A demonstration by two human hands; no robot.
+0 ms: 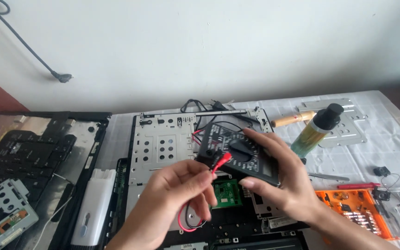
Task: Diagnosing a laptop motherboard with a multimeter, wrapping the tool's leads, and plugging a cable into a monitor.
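- A red probe plug (222,162) with its thin looping red lead is pinched between the closed fingertips of the left hand (174,199).
- A black, boxy plastic multimeter (239,155) is clasped by the right hand (276,178), held above the perforated metal chassis (163,143).
- An orange plastic parts tray (355,206) is seen to the right.
- Farther back, a dark-capped cylindrical bottle (318,129) is laid on the white cloth (390,139).

1. black multimeter (244,155): flat rectangular body with a round dial in its middle, held tilted in the air above the middle of the desk, its lower end gripped by the right hand (281,178).
2. red probe (222,162): thin red plug pinched in the left hand (177,199), its tip touching the meter's lower left corner.
3. red lead wire (184,222): loops below the left hand.
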